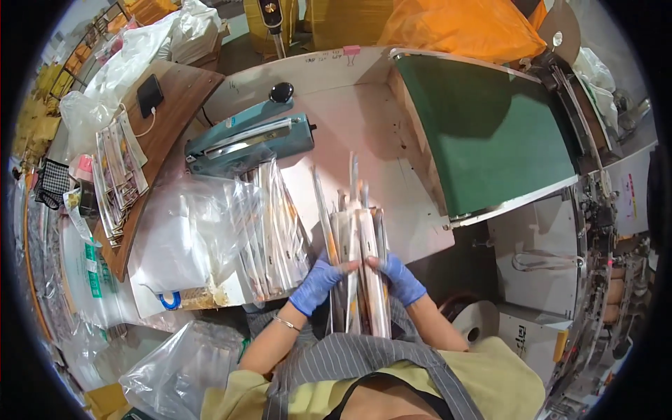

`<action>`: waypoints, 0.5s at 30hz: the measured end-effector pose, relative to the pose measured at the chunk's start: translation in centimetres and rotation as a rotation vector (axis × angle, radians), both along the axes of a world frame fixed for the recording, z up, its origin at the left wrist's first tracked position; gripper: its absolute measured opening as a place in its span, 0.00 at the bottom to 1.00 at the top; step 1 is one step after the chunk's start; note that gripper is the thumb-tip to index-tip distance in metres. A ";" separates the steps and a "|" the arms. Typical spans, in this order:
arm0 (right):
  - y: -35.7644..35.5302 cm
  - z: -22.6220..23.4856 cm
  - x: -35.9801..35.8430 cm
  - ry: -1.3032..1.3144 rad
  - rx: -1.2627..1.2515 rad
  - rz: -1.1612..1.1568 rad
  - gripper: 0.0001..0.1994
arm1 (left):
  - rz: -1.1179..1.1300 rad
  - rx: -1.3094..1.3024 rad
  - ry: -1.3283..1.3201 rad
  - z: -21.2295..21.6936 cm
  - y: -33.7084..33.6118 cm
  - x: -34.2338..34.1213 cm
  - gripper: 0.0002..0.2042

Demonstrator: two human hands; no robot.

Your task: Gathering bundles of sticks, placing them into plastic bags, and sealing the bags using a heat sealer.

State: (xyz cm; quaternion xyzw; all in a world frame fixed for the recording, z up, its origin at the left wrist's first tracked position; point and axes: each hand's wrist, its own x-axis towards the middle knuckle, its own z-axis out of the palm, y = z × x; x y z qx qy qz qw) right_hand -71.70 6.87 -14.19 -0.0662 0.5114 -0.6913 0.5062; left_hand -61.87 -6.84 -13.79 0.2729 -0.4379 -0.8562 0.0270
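My left hand (318,283) and right hand (404,278), both gloved, pinch the bundle of long packets (360,269) between them; I should square its ends evenly before letting go.

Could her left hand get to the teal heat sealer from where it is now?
Probably yes: the left hand is busy gripping the bundle of long packets, but only flat packet piles lie before the teal heat sealer.
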 end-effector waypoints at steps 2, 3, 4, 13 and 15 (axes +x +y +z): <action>-0.2 0.6 0.2 -0.060 0.080 -0.004 0.31 | -0.070 -0.013 -0.071 2.1 0.3 0.1 0.35; -1.4 2.1 -0.1 -0.098 0.147 0.006 0.33 | -0.099 -0.051 -0.031 0.1 -0.4 0.4 0.36; -2.8 5.0 -0.6 -0.106 0.050 -0.056 0.36 | -0.058 -0.068 0.095 0.8 -1.2 -0.2 0.37; -6.5 12.0 -5.8 0.826 -0.371 -0.048 0.56 | -0.159 -1.186 0.700 6.8 -10.1 -5.2 0.47; -6.5 11.5 -6.1 0.826 -0.440 0.039 0.61 | -0.053 -0.557 0.573 8.5 -8.3 -6.0 0.51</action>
